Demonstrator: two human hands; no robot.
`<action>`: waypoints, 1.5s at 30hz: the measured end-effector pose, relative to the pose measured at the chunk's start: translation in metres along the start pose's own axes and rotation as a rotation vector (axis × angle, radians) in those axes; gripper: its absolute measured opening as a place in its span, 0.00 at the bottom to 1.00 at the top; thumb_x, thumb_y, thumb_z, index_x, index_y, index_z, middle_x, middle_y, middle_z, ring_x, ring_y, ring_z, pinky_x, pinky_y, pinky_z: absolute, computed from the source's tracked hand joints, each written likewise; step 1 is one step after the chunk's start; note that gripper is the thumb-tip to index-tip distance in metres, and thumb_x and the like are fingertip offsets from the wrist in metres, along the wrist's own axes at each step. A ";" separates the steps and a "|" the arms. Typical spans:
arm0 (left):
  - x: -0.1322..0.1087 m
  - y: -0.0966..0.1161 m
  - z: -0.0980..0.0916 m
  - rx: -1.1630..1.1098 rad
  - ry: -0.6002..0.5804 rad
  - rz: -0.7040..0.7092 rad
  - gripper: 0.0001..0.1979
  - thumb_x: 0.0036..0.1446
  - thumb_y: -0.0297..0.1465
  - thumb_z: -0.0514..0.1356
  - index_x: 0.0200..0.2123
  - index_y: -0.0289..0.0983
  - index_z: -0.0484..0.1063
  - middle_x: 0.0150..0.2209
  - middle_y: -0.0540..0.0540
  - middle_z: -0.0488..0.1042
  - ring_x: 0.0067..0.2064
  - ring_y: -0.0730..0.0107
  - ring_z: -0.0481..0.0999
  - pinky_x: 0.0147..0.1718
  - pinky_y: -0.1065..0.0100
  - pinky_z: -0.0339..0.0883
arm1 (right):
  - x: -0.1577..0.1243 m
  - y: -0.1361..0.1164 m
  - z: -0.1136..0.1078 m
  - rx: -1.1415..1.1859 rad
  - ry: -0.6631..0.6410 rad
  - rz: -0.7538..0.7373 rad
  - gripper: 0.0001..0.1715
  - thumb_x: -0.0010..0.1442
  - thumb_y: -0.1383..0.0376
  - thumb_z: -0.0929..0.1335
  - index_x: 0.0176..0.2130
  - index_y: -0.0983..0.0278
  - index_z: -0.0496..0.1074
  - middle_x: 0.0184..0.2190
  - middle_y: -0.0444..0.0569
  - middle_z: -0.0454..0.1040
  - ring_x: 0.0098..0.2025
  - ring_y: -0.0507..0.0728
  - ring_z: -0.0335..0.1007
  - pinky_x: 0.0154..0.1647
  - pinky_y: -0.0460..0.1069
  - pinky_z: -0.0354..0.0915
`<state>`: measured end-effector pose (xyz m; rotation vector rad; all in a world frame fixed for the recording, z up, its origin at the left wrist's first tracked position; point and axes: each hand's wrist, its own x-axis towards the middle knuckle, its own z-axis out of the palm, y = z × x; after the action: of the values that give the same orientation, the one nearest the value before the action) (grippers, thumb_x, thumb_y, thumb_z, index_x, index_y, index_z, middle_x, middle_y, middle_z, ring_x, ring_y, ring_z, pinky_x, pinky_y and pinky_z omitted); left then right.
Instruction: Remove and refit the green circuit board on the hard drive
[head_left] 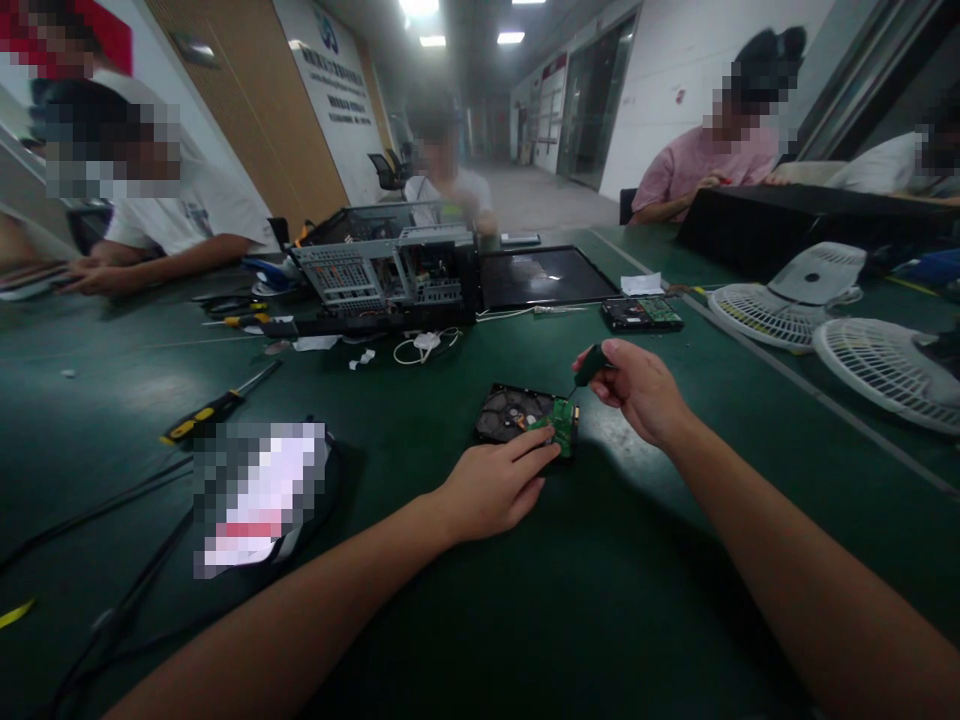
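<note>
A hard drive (pixel 501 411) lies on the green table before me, its round dark casing and green circuit board facing up. My left hand (pixel 491 485) holds it at the near side, with fingertips pressed on the board. In my right hand (pixel 637 385) is a small screwdriver with a dark green handle (pixel 591 365), pinched between thumb and fingers. Its thin shaft slants down to the drive's far right corner. Whether the tip sits in a screw is too small to tell.
Beyond the drive stand an opened computer case (pixel 382 275), a black flat panel (pixel 547 277) and a second hard drive (pixel 643 315). White fan parts (pixel 780 300) lie at right. On the left are a yellow-black screwdriver (pixel 202 418), a blurred-out pouch (pixel 262 495) and cables. Several people sit around.
</note>
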<state>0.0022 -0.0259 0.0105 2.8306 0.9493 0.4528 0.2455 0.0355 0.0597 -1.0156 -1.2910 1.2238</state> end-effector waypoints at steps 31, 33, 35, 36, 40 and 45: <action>0.001 0.001 0.000 -0.006 0.003 -0.004 0.24 0.70 0.34 0.53 0.67 0.39 0.62 0.71 0.43 0.61 0.56 0.57 0.78 0.50 0.55 0.78 | 0.001 -0.002 -0.002 0.057 -0.051 0.025 0.19 0.65 0.54 0.60 0.36 0.62 0.73 0.34 0.52 0.77 0.23 0.53 0.61 0.23 0.51 0.51; 0.001 0.001 0.000 -0.004 0.001 -0.003 0.24 0.70 0.34 0.53 0.67 0.39 0.61 0.71 0.43 0.61 0.56 0.57 0.78 0.50 0.54 0.78 | 0.001 -0.002 -0.003 0.047 -0.054 0.020 0.19 0.65 0.54 0.60 0.36 0.62 0.73 0.33 0.51 0.77 0.23 0.52 0.60 0.23 0.51 0.51; 0.001 0.001 0.001 0.000 -0.004 -0.008 0.24 0.70 0.34 0.53 0.67 0.39 0.61 0.71 0.44 0.61 0.56 0.57 0.78 0.49 0.54 0.79 | 0.001 -0.002 -0.003 0.029 -0.052 0.015 0.19 0.65 0.54 0.59 0.35 0.62 0.73 0.32 0.51 0.77 0.23 0.52 0.58 0.23 0.51 0.49; 0.001 0.001 0.001 0.003 -0.005 -0.011 0.24 0.70 0.34 0.53 0.67 0.40 0.61 0.71 0.44 0.61 0.56 0.57 0.78 0.49 0.55 0.79 | 0.002 -0.001 -0.003 0.019 -0.047 0.016 0.19 0.65 0.54 0.59 0.35 0.62 0.73 0.32 0.51 0.77 0.23 0.52 0.57 0.23 0.51 0.48; 0.000 0.001 0.001 0.012 -0.003 -0.006 0.24 0.70 0.34 0.53 0.67 0.40 0.61 0.71 0.44 0.60 0.56 0.57 0.78 0.49 0.56 0.79 | 0.002 -0.002 -0.004 -0.003 -0.034 0.044 0.19 0.64 0.55 0.58 0.34 0.61 0.73 0.32 0.51 0.78 0.22 0.52 0.55 0.23 0.51 0.46; 0.000 0.000 0.001 0.010 0.011 0.002 0.24 0.70 0.33 0.53 0.67 0.39 0.61 0.71 0.43 0.61 0.56 0.57 0.78 0.49 0.56 0.79 | 0.003 -0.003 -0.006 0.026 -0.048 0.061 0.19 0.64 0.56 0.58 0.34 0.62 0.73 0.33 0.51 0.78 0.23 0.52 0.55 0.24 0.51 0.45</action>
<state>0.0028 -0.0260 0.0099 2.8410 0.9537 0.4657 0.2513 0.0384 0.0624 -1.0188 -1.2857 1.3154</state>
